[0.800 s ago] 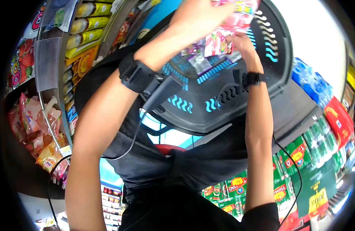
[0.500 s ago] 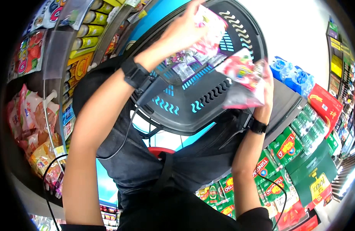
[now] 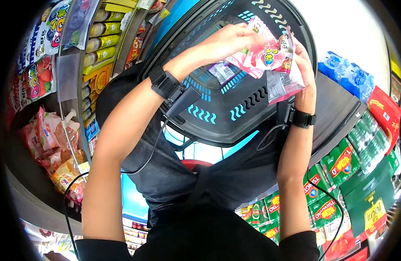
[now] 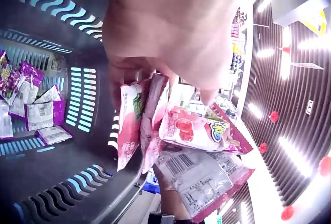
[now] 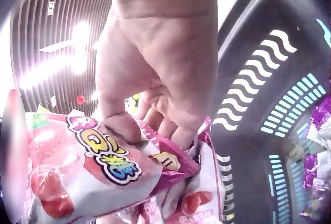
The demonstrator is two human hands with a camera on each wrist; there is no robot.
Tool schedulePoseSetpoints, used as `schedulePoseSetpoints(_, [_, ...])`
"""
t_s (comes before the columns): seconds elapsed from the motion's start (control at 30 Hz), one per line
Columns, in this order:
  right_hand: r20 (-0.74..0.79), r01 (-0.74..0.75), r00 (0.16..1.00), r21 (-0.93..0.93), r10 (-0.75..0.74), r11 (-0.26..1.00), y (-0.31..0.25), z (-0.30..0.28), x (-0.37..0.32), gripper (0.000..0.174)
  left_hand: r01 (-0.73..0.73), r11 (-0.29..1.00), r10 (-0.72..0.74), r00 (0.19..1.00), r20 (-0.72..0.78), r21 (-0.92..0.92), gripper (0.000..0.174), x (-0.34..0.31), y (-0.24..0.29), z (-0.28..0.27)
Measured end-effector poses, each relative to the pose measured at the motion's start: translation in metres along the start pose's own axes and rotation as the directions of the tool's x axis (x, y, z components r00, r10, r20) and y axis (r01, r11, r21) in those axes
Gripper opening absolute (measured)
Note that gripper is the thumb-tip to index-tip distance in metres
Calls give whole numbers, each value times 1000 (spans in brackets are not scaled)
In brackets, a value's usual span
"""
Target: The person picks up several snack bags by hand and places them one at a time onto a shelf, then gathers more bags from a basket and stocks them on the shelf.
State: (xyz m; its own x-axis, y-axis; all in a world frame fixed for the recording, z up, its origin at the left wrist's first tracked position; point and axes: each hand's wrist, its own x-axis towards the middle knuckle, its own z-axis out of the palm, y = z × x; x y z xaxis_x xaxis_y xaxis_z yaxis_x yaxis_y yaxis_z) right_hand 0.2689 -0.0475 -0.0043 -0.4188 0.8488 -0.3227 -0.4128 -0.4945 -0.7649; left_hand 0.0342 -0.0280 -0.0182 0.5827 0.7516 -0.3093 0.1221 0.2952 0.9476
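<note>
My left hand (image 3: 233, 41) reaches over a black basket (image 3: 248, 117) and grips pink candy bags (image 4: 130, 123) by their upper edges. Close beside it, near the basket's right rim, my right hand (image 3: 304, 65) pinches more gummy candy bags (image 5: 93, 167), pink and white with a bright logo and a red fruit picture. One bag in the right-hand bunch turns its grey printed back (image 4: 194, 180) outward. Both bunches overlap in the head view. Purple-edged packets (image 4: 40, 113) lie loose on the basket floor. The bags partly hide the left fingertips.
On the left, a shelf carries yellow-labelled bottles (image 3: 100, 42), with pink bags (image 3: 50, 130) in a bin below. Blue-wrapped bottles (image 3: 348, 71), a red box (image 3: 384, 113) and green beer packs (image 3: 339, 163) stand at the right. Cables (image 3: 154, 148) run from both wrists.
My right hand first came nearer and rightward with its candy bags, apart from the left. Since then my left hand has moved with its bags up beside the right hand, so the two bunches overlap.
</note>
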Motion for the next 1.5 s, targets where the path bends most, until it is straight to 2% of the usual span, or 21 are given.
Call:
schedulePoseSetpoints(0.03, [-28, -16, 999, -4, 16, 1000, -2, 4, 1, 28, -8, 989, 6, 1000, 14, 145, 35, -1, 8, -1])
schedulePoseSetpoints(0.13, [-13, -11, 1000, 16, 12, 1000, -2, 6, 3, 28, -46, 998, 46, 999, 2, -47, 38, 0, -3, 1])
schedulePoseSetpoints(0.17, [-63, -6, 998, 26, 7, 1000, -2, 11, 4, 26, -18, 998, 19, 1000, 23, -55, 38, 0, 0, -2])
schedulePoseSetpoints(0.27, [-117, -7, 993, 5, 7, 1000, 0, 10, 11, 25, -100, 995, 101, 984, -147, 17, 49, 3, -12, -3])
schedulePoseSetpoints(0.3, [-227, -22, 973, 22, 27, 1000, 2, 8, 13, 24, -3, 999, -6, 986, -169, -53, 46, 0, -4, -4])
schedulePoseSetpoints(0.33, [-416, -61, 909, -53, 33, 997, 6, -5, 12, 23, -62, 969, 138, 939, -314, 240, 45, 8, -21, -11])
schedulePoseSetpoints(0.4, [-530, -123, 845, -49, 79, 991, 8, -19, 15, 21, 91, 850, 150, 902, -406, 518, 42, 2, -16, -14])
schedulePoseSetpoints(0.5, [-568, -142, 814, 16, 126, 990, 2, -18, 13, 25, 177, 829, 143, 850, -508, 530, 41, -2, -8, -7])
schedulePoseSetpoints(0.6, [-620, -173, 782, -129, 56, 976, -1, -3, 15, 26, 174, 825, 146, 854, -500, 538, 39, -3, -8, -7])
schedulePoseSetpoints(0.63, [-597, -156, 802, -153, 34, 976, 2, -11, 14, 24, 155, 829, 159, 855, -493, 537, 38, -3, -9, -7])
schedulePoseSetpoints(0.73, [-635, -142, 763, -345, -119, 928, 8, -18, 16, 19, 121, 840, 174, 863, -473, 529, 37, -2, -11, -9])
schedulePoseSetpoints(0.8, [-552, -160, 792, -602, -262, 783, 7, -13, 18, 19, 130, 847, 148, 873, -464, 515, 36, -2, -8, -9])
schedulePoseSetpoints(0.87, [-421, -162, 821, -819, -386, 550, 10, 0, 20, 19, 132, 850, 146, 871, -469, 510, 34, -3, -6, -8])
schedulePoseSetpoints(0.9, [-354, -85, 839, -836, -414, 543, 12, 7, 22, 18, 133, 852, 144, 870, -471, 507, 34, -3, -6, -8])
schedulePoseSetpoints(0.93, [-419, -159, 863, -757, -284, 634, 8, 15, 19, 16, 127, 869, 129, 875, -466, 478, 33, -2, -6, -9])
schedulePoseSetpoints(1.0, [-414, -190, 874, -774, -255, 604, 8, 20, 20, 16, 113, 901, 101, 885, -454, 420, 32, -1, -10, -9])
schedulePoseSetpoints(1.1, [-365, -92, 883, -751, -296, 654, 9, 11, 21, 16, 6, 931, 155, 900, -408, 366, 30, 0, -11, -10])
schedulePoseSetpoints(1.23, [-422, -60, 864, -630, -276, 774, 2, 15, 21, 15, -70, 969, 120, 971, -205, 238, 32, -3, -2, -10])
schedulePoseSetpoints(1.33, [-374, -14, 867, -678, -329, 735, 0, 12, 20, 12, -216, 962, 251, 939, -237, 165, 31, 2, -17, -3])
schedulePoseSetpoints(1.47, [-344, 148, 847, -579, -405, 802, 1, 8, 22, 15, -88, 995, 69, 954, -293, -54, 48, 1, -9, -4])
schedulePoseSetpoints(1.5, [-326, 147, 858, -586, -397, 797, 0, 7, 22, 21, -132, 991, 135, 947, -292, 29, 54, 2, -7, -7])
